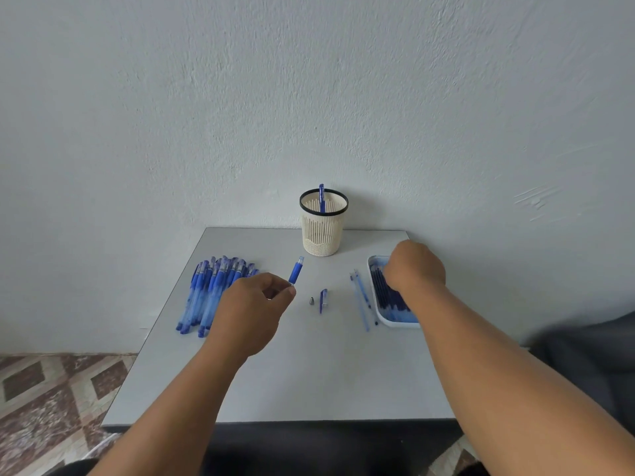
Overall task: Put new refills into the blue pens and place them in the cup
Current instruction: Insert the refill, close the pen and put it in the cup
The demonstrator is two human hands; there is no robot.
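My left hand (252, 312) pinches a blue pen barrel (296, 270) by its lower end, holding it tilted above the grey table (275, 379). My right hand (414, 266) reaches down into the white tray (388, 319) of dark blue refills (395, 300), fingers curled and hidden; whether it holds a refill cannot be seen. A metal pen tip (311, 300) and a blue cap (323, 300) lie at the table's middle. Two used refills (360, 298) lie left of the tray. A cream mesh cup (323, 223) at the back holds one blue pen (322, 197).
A pile of several blue pens (211, 293) lies on the left of the table, partly behind my left hand. The table stands against a pale wall. Patterned floor tiles (51, 389) show at the lower left, dark fabric (584, 359) at the right.
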